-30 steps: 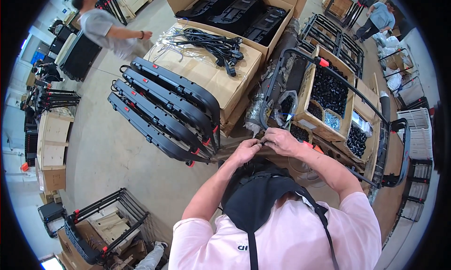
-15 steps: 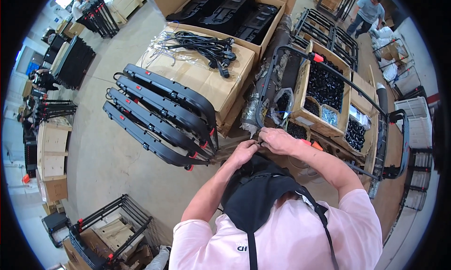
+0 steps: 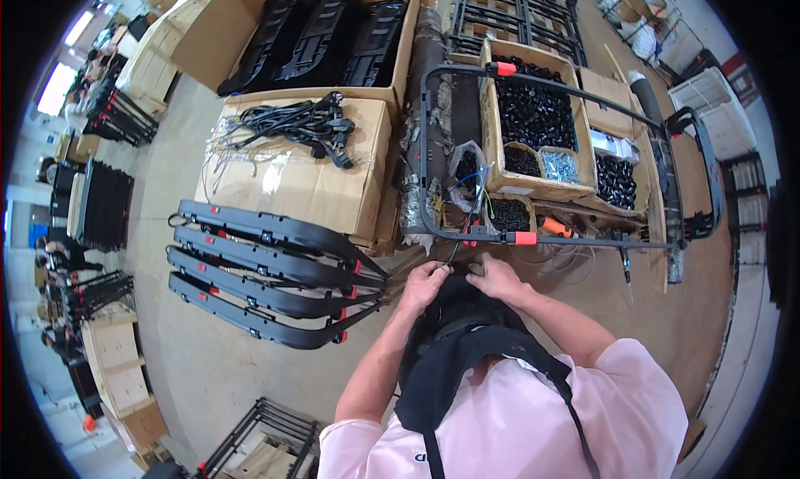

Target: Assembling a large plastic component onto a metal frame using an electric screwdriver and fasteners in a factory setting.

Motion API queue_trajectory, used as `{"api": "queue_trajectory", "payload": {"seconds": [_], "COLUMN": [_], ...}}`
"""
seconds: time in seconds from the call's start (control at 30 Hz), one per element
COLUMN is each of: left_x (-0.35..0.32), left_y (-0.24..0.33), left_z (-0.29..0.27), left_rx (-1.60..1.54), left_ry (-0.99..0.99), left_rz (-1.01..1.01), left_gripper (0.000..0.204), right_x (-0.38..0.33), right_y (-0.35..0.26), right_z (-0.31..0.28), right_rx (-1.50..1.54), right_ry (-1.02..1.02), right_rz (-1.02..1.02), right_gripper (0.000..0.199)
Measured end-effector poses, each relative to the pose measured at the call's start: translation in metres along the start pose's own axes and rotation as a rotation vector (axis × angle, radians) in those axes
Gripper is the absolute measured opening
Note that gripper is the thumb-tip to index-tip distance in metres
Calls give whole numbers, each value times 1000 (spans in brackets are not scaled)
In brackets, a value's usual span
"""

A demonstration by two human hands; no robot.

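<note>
My left hand is closed in a pinch on a thin black cable, in front of the dark apron. The cable runs up to the near bar of a black tubular frame with red clips. Just to the right, my right hand has its fingers bent and slightly apart, with nothing visible between them. Coloured wire ends stick up near the frame's near left corner. The frame lies across a wooden parts tray holding black pieces and small screws.
Several curved black panels with red tabs stand at my left. Behind them, black power cords lie on a cardboard box. A larger open carton holds black mouldings. An orange-handled tool lies beside the tray.
My hands, together before, are now apart, with the right one drawn off to the right. The view has shifted, and the frame's near bar with its red clips now shows beyond the hands.
</note>
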State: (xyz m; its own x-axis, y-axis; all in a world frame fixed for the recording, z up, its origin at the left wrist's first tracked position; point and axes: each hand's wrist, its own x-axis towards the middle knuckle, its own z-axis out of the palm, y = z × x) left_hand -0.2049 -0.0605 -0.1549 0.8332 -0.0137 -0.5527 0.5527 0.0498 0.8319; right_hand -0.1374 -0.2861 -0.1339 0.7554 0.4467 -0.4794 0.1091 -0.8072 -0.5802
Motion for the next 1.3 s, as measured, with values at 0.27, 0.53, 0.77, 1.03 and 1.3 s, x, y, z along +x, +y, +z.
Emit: {"api": "queue_trajectory", "payload": {"seconds": [0.27, 0.53, 0.77, 1.03, 1.3], "left_x": [-12, -2, 14, 14, 9], "left_y": [3, 18, 7, 3, 10], "left_z": [1, 31, 29, 32, 43], "left_rx": [120, 86, -183, -244, -151], "left_ry": [-85, -165, -105, -117, -49], "left_rz": [-21, -42, -31, -55, -100], "left_gripper": [35, 32, 32, 31, 25], "right_x": [166, 151, -41, -86, -87], "right_y": [79, 146, 26, -10, -17], "right_z": [89, 115, 73, 35, 35], "right_rx": [88, -76, 321, 294, 317], "right_ry": [34, 127, 182, 152, 90], "right_rz": [463, 331, 378, 310, 242], "right_gripper": [94, 44, 40, 66, 78]}}
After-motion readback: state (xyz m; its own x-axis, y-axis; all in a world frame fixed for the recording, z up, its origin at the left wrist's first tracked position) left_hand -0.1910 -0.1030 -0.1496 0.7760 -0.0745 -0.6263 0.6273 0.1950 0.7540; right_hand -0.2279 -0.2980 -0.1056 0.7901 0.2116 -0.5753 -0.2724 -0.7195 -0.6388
